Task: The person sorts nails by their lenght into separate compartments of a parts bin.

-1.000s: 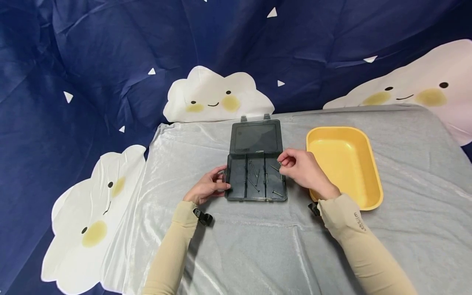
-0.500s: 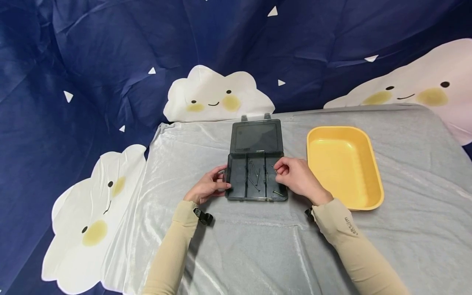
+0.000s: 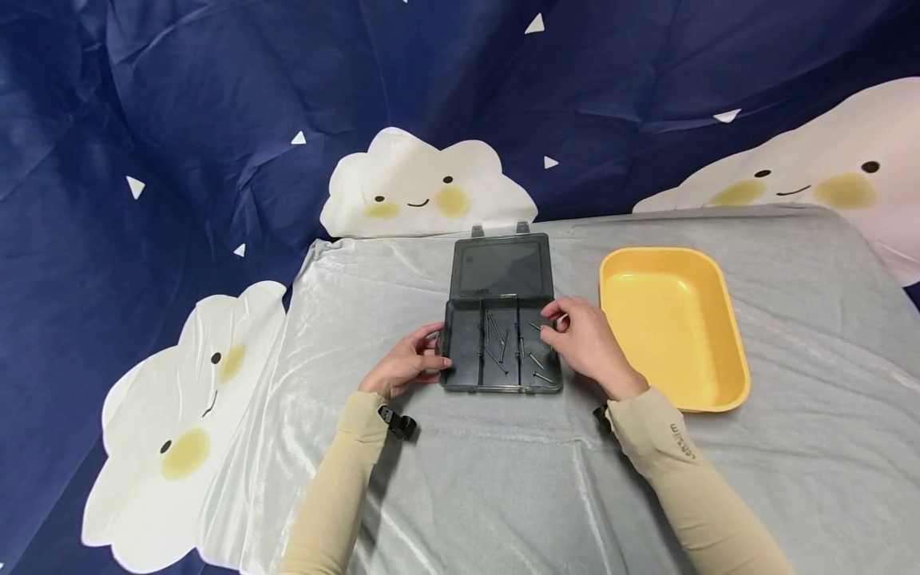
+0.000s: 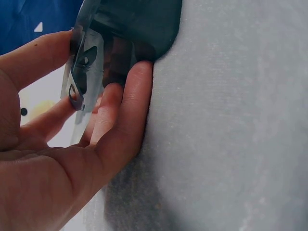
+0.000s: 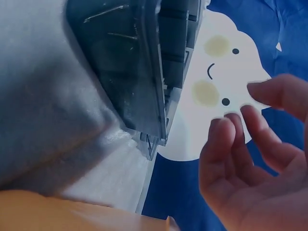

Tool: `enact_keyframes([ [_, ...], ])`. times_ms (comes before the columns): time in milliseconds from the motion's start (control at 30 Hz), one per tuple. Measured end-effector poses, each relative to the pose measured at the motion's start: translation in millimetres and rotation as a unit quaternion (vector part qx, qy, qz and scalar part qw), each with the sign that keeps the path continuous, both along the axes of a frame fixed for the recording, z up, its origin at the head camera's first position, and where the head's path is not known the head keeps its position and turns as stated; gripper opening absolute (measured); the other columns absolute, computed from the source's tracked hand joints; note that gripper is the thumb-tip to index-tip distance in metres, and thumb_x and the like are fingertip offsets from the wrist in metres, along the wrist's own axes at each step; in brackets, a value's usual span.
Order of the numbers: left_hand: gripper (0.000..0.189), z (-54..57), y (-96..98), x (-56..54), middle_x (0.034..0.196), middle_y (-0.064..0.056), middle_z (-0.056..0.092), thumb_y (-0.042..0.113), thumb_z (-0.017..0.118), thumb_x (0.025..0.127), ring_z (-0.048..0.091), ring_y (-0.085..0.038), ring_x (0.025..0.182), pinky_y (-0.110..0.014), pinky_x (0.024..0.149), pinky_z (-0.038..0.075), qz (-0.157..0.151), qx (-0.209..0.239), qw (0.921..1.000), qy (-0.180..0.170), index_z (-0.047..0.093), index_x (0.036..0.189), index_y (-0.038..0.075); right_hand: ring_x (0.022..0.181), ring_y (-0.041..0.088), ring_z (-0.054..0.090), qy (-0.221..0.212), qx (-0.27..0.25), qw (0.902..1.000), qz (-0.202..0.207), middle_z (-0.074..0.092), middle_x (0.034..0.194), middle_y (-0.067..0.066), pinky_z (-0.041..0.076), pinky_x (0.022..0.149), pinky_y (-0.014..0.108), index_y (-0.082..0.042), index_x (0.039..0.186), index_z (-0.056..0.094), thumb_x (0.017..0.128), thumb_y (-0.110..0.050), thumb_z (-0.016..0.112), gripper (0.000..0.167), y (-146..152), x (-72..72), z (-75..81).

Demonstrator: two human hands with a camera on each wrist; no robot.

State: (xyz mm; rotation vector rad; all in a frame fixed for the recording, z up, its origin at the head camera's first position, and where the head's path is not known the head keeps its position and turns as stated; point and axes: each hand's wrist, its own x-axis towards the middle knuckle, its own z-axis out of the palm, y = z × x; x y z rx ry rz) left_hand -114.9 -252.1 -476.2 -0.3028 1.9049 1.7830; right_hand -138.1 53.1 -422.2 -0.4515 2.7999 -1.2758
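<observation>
A dark see-through compartment box [image 3: 463,343] lies on the cloth, its hinged lid [image 3: 501,267] folded back. My left hand [image 3: 402,366] grips the box's left side, thumb on the rim; in the left wrist view, fingers of that hand [image 4: 118,120] reach under the edge. Several long thin metal pieces, like nails or screws [image 3: 496,361], lie in the middle compartment, and several more [image 3: 543,377] in the right one. Over the right rim hovers my right hand [image 3: 585,339]. The right wrist view shows its thumb and fingers [image 5: 260,139] apart, with nothing visible between them.
A yellow tray [image 3: 729,343] stands to the right of the box, close to my right wrist. Grey cloth [image 3: 489,487] covers the table. Behind hangs a blue curtain [image 3: 237,72] with white clouds.
My right hand came in over the right compartment with pinched fingers, then parted them and drew slightly back right. One more nail-like piece now lies in that compartment. The left hand stayed put.
</observation>
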Motion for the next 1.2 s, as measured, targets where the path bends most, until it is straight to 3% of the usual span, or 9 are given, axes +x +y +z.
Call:
enact_keyframes([
  [167, 0.081, 0.7, 0.5, -0.8, 0.119, -0.011, 0.053, -0.007, 0.069, 0.082, 0.065, -0.016, 0.084, -0.027, 0.062, 0.056, 0.002, 0.001, 1.0000, -0.001, 0.037, 0.148, 0.026, 0.097, 0.032, 0.059, -0.029, -0.038, 0.9983, -0.034, 0.059, 0.111, 0.018, 0.045, 0.086, 0.041, -0.001, 0.116, 0.062, 0.085, -0.014, 0.064, 0.034, -1.9, -2.5, 2.3],
  [267, 0.081, 1.4, 0.3, -2.1, 0.120, -0.012, 0.053, -0.006, 0.070, 0.082, 0.065, -0.016, 0.085, -0.028, 0.063, 0.057, -0.004, 0.000, 1.0000, -0.002, 0.037, 0.149, 0.025, 0.112, 0.037, 0.055, -0.071, -0.085, 0.9921, -0.060, 0.053, 0.128, 0.020, 0.045, 0.094, 0.046, -0.001, 0.127, 0.055, 0.088, -0.016, 0.064, 0.043, -4.8, -5.7, 2.8],
  [367, 0.080, 3.3, -0.7, -5.5, 0.121, -0.014, 0.053, -0.004, 0.070, 0.083, 0.065, -0.018, 0.087, -0.031, 0.066, 0.058, -0.020, -0.008, 0.9998, -0.005, 0.036, 0.149, 0.024, 0.125, 0.038, 0.047, -0.122, -0.157, 0.9754, -0.095, 0.047, 0.139, 0.021, 0.041, 0.104, 0.047, -0.001, 0.136, 0.047, 0.091, -0.017, 0.061, 0.050, -9.1, -10.0, 1.8],
  [500, 0.067, 8.5, -3.2, -15.7, 0.124, -0.016, 0.055, 0.007, 0.070, 0.088, 0.064, -0.019, 0.091, -0.037, 0.074, 0.060, -0.031, -0.055, 0.9980, -0.002, 0.040, 0.147, 0.017, 0.136, 0.035, 0.038, -0.183, -0.243, 0.9418, -0.142, 0.039, 0.148, 0.020, 0.033, 0.114, 0.043, -0.002, 0.145, 0.038, 0.094, -0.018, 0.057, 0.056, -15.6, -16.7, -3.1],
  [567, 0.057, 11.2, -3.6, -24.4, 0.126, -0.019, 0.056, 0.014, 0.066, 0.092, 0.064, -0.020, 0.094, -0.037, 0.079, 0.059, -0.007, -0.087, 0.9961, 0.014, 0.044, 0.144, 0.010, 0.138, 0.033, 0.036, -0.206, -0.268, 0.9267, -0.164, 0.036, 0.150, 0.019, 0.032, 0.115, 0.041, -0.002, 0.147, 0.035, 0.095, -0.020, 0.055, 0.058, -18.4, -21.2, -7.0],
  [700, 0.045, 12.0, 0.7, -46.5, 0.132, -0.022, 0.056, 0.018, 0.056, 0.098, 0.061, -0.024, 0.110, -0.034, 0.092, 0.054, 0.103, -0.078, 0.9913, 0.026, 0.048, 0.139, 0.000, 0.140, 0.028, 0.035, -0.234, -0.291, 0.9061, -0.199, 0.035, 0.152, 0.018, 0.029, 0.117, 0.037, -0.002, 0.148, 0.033, 0.097, -0.022, 0.053, 0.059, -21.5, -30.7, -16.3],
  [800, 0.043, 9.6, 6.7, -61.7, 0.136, -0.022, 0.054, 0.014, 0.051, 0.100, 0.058, -0.023, 0.116, -0.033, 0.100, 0.049, 0.173, -0.024, 0.9845, 0.007, 0.046, 0.140, -0.002, 0.141, 0.027, 0.033, -0.242, -0.294, 0.9014, -0.206, 0.035, 0.152, 0.018, 0.027, 0.118, 0.036, -0.001, 0.148, 0.033, 0.097, -0.023, 0.051, 0.058, -21.5, -38.2, -23.7],
  [900, 0.044, 7.3, 12.8, -73.3, 0.138, -0.021, 0.053, 0.012, 0.051, 0.100, 0.058, -0.019, 0.113, -0.030, 0.102, 0.047, 0.196, 0.000, 0.9806, -0.007, 0.045, 0.141, -0.002, 0.142, 0.027, 0.030, -0.251, -0.287, 0.9023, -0.200, 0.033, 0.154, 0.016, 0.024, 0.119, 0.035, -0.001, 0.149, 0.032, 0.098, -0.023, 0.050, 0.059, -21.2, -44.5, -29.0],
  [1200, 0.046, 7.5, 21.9, -87.0, 0.136, -0.014, 0.054, 0.010, 0.058, 0.096, 0.053, -0.012, 0.103, -0.023, 0.090, 0.047, 0.123, -0.056, 0.9908, 0.005, 0.048, 0.139, 0.001, 0.146, 0.028, 0.025, -0.285, -0.264, 0.9072, -0.161, 0.025, 0.158, 0.014, 0.024, 0.120, 0.037, -0.003, 0.152, 0.025, 0.099, -0.030, 0.047, 0.063, -22.7, -53.1, -29.8],
])
